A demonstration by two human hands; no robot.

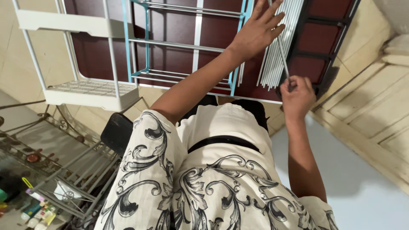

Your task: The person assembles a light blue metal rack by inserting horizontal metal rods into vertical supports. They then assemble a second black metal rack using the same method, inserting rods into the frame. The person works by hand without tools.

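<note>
Head view. Reached up-frame with both arms, out of a cream shirt with black scroll print (213, 187).

Laid the left hand (255, 32) with fingers spread wide, palm down, against the bundle of thin white metal rods (272, 70); closed it on nothing. Bunched the right hand (297, 97) into a loose fist and pinched the lower end of one slim grey-white rod (283, 53) between thumb and fingertips. Ran that rod slantwise up from the right hand, under the left hand's fingers, just beside the bundle.

Leaned the bundle on a black metal frame (324, 21) over the dark red floor (179, 27). Stood a teal-framed rack with silver rails (147, 42) left of the left forearm, and a white plastic shelf unit (91, 91) further left, well apart from both hands.
</note>
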